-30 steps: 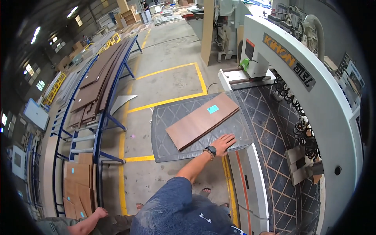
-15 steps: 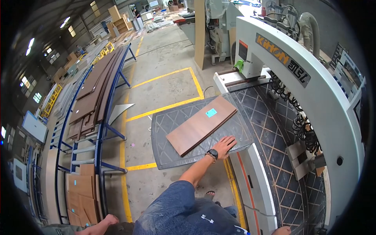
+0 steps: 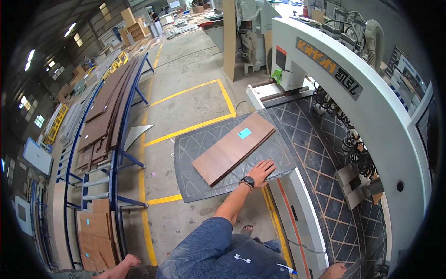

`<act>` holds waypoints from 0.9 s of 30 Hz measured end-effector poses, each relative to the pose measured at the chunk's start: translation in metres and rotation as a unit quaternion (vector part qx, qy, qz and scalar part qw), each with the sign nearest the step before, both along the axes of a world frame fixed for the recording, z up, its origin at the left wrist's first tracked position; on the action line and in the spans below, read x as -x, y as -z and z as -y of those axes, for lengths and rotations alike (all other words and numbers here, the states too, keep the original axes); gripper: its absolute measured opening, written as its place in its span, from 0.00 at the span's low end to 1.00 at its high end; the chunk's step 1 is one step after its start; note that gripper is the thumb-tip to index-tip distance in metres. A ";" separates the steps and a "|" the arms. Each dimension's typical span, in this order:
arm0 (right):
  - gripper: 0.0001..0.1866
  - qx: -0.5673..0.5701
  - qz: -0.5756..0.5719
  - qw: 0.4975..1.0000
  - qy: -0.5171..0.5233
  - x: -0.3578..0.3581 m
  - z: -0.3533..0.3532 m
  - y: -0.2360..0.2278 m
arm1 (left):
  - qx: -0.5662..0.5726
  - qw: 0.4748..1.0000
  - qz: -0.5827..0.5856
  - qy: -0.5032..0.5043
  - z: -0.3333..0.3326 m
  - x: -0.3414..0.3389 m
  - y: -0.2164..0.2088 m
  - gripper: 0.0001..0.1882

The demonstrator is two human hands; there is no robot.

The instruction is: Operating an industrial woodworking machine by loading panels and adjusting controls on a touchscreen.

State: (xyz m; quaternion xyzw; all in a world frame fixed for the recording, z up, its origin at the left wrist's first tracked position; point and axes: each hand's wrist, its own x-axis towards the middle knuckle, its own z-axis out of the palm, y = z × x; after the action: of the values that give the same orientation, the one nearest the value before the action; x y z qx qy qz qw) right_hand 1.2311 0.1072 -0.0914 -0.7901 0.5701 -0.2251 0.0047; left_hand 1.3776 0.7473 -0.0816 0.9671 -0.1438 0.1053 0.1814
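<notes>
My left hand (image 3: pixel 261 171), with a dark watch (image 3: pixel 248 180) on its wrist, lies flat on the grey, diamond-patterned platform (image 3: pixel 195 179). Its fingers are spread and hold nothing. Just beyond it, a brown wood-grain panel (image 3: pixel 227 151) with a blue-green label (image 3: pixel 244 133) lies at a slant; its edge looks layered, like more than one board stacked. My right hand (image 3: pixel 334 270) is low at the right, beside the white side of the machine (image 3: pixel 304 200). Its fingers look curled; a faint see-through sheet or blur near it leaves what it holds unclear.
A white machine arch (image 3: pixel 395 116) with coiled black hoses stands over a dark gridded bed (image 3: pixel 302 132) on the right. At left, a blue roller conveyor (image 3: pixel 121 158) carries brown boards (image 3: pixel 100 128). Another person's forearm (image 3: pixel 123 268) shows at lower left, near stacked brown panels (image 3: pixel 95 232).
The whole view has shifted slightly, so things sit a little further left. My right hand shows more, higher in the picture. My left hand stays flat on the platform.
</notes>
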 end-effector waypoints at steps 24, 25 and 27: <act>0.22 -0.036 -0.013 0.999 -0.030 0.005 0.009 0.011 | -0.013 1.000 -0.007 -0.010 0.001 0.005 -0.014 0.44; 0.22 -0.036 -0.013 0.999 -0.025 0.007 0.013 0.012 | -0.012 1.000 -0.008 -0.010 0.002 0.004 -0.014 0.45; 0.22 -0.026 -0.055 0.998 0.007 0.008 0.024 0.016 | -0.018 1.000 -0.014 -0.007 0.004 0.002 -0.015 0.45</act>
State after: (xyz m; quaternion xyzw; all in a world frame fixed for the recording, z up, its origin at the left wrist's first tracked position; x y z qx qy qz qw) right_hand 1.2235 0.0830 -0.1073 -0.7966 0.5811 -0.1666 -0.0076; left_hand 1.3752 0.7431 -0.0665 0.9725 -0.1362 0.0910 0.1654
